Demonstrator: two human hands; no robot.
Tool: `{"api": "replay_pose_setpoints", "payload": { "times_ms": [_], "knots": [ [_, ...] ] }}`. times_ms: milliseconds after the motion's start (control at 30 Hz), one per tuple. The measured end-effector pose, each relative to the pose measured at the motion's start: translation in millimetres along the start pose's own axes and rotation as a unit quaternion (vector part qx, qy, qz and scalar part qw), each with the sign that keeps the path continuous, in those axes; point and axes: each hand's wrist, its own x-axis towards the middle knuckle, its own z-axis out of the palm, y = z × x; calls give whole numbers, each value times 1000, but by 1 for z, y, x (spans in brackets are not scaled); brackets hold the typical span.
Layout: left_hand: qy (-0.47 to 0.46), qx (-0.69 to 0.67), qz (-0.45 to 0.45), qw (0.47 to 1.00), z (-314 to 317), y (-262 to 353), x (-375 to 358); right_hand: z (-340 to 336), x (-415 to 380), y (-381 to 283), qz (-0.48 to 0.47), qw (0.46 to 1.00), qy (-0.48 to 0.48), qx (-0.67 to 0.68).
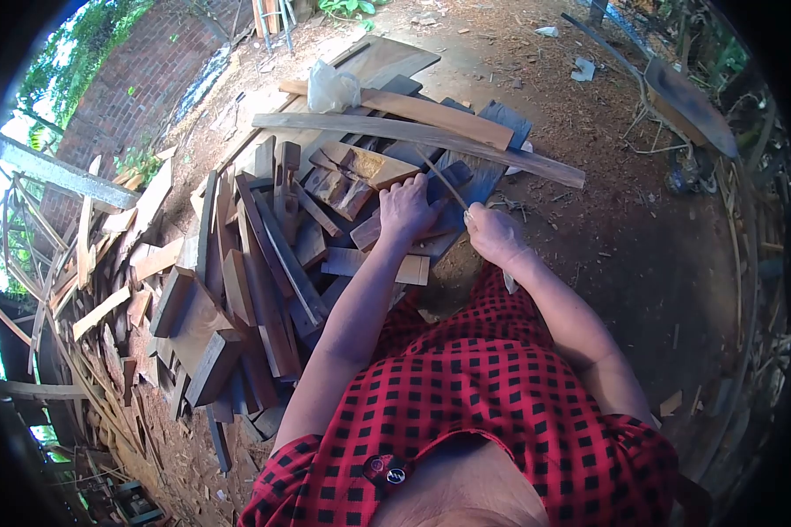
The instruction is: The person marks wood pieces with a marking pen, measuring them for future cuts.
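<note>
My left hand presses on the near end of a pale wood block, its fingers bent over the edge. Beside that block lies a rough, brown piece of wood. In my right hand is a thin rod-like tool, held by its lower end and slanting up and left, its tip near the block's right end. Both hands are over the stack of wood, my right hand a little lower and to the right. Whether the tool touches the block I cannot tell.
Long planks cross the stack, with a white plastic bag on top. Many beams and offcuts are heaped at the left. A wheelbarrow-like tray stands at the far right, and a brick wall at the back left.
</note>
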Motion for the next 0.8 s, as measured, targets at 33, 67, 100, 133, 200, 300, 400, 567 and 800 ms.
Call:
{"api": "replay_pose_setpoints", "payload": {
  "times_ms": [33,67,100,133,200,300,400,567,800],
  "knots": [
    [0,-1,-1,1000,-1,0,0,1,1,0,-1,1000,-1,0],
    [-1,-1,0,1000,-1,0,0,3,2,1,1,1000,-2,0],
    [-2,-1,2,1000,-1,0,0,4,2,1,3,1000,-3,1],
    [-3,-1,1,1000,0,0,0,4,2,1,3,1000,-5,1],
    [6,2,-4,1000,1,0,0,5,2,1,-2,1000,11,2],
    [0,5,-4,1000,0,0,0,6,-2,-1,-2,1000,26,10],
    [9,1,5,1000,1,-1,0,6,-1,0,5,1000,12,24],
    [-7,-3,-6,1000,-1,1,0,6,0,3,-11,1000,18,5],
    [-17,-8,-11,1000,1,-1,1,4,-3,1,-9,1000,10,1]
  ]
}}
